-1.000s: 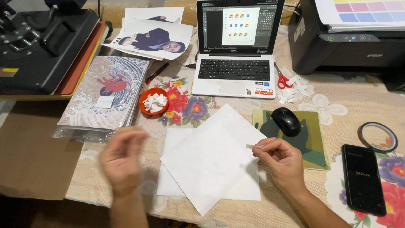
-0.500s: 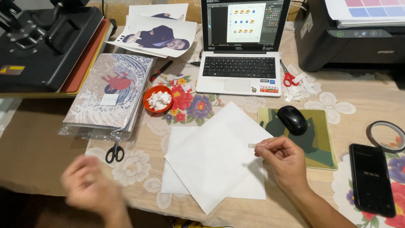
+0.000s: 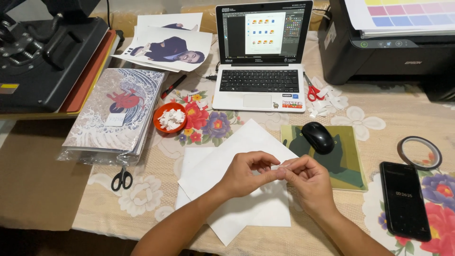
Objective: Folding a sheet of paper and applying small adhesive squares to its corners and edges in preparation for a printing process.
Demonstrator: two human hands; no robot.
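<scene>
Small white paper scrap (image 3: 278, 166), pinched between both hands over the large white paper sheets (image 3: 237, 199) on the floral-cloth worktop (image 3: 147, 199). Left hand (image 3: 246, 174) fingers (image 3: 265, 159) curled narrow, tips on the scrap. Right hand (image 3: 308, 182) fingers (image 3: 291, 167) closed on it likewise. Black computer mouse (image 3: 317, 137) just beyond, black-handled scissors (image 3: 122, 178) well left.

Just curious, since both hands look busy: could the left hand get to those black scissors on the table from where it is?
Probably yes. The left hand pinches a small white piece with the right hand, but only bare tablecloth lies between it and the black scissors.
</scene>
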